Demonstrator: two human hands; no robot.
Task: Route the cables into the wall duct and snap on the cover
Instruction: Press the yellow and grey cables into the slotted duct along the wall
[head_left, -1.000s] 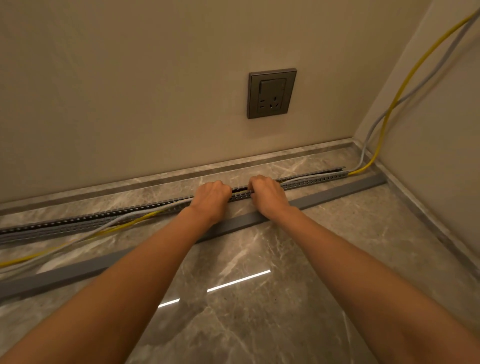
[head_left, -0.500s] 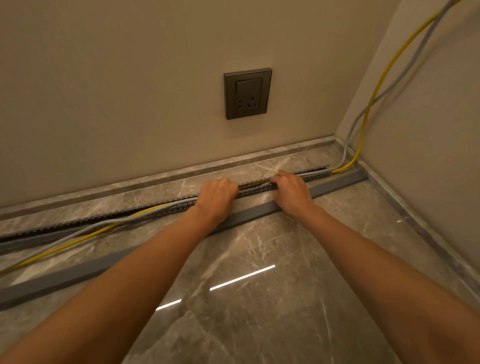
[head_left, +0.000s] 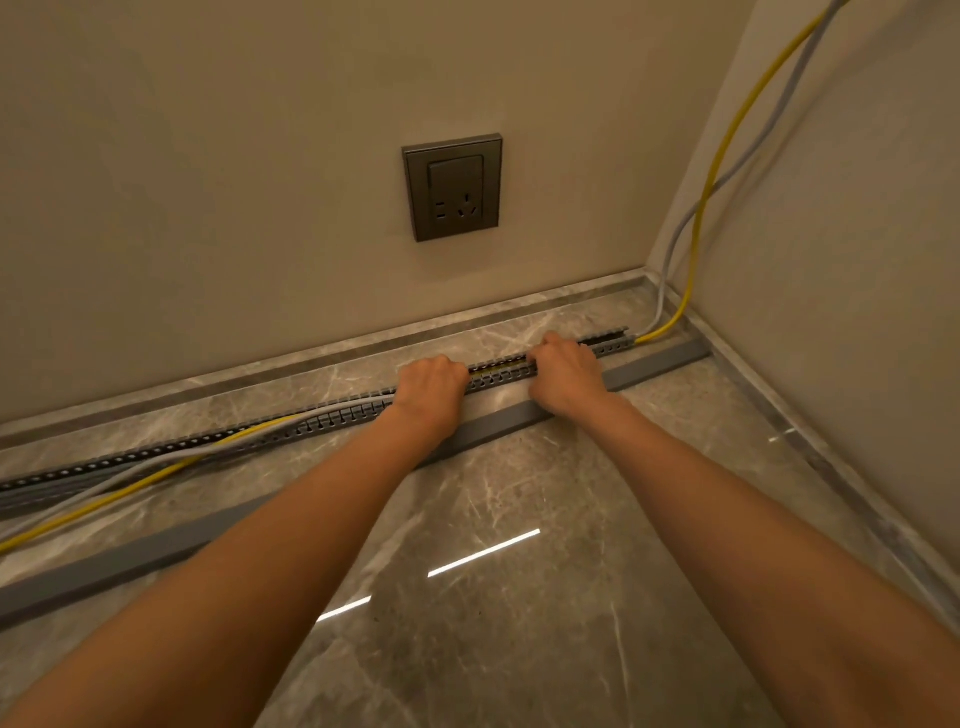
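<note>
A long grey slotted duct (head_left: 332, 418) lies on the marble floor along the back wall. A yellow cable (head_left: 702, 208) and a grey cable (head_left: 675, 244) drop down the right wall and enter the duct's right end. Between my hands both sit inside the channel; left of my left hand they spill out over the duct's front edge onto the floor. My left hand (head_left: 428, 387) and my right hand (head_left: 563, 376) press down on the duct with fingers curled over the cables. The flat grey cover (head_left: 156, 551) lies parallel in front of the duct.
A dark wall socket (head_left: 452, 187) sits on the back wall above the duct. The right wall meets the back wall in a corner (head_left: 649, 270) close to the duct's right end. A marble skirting (head_left: 311, 348) runs along both walls.
My right hand has slid to the right along the duct, widening the gap between the hands. My left hand stays on the duct. The camera has turned slightly to the right.
</note>
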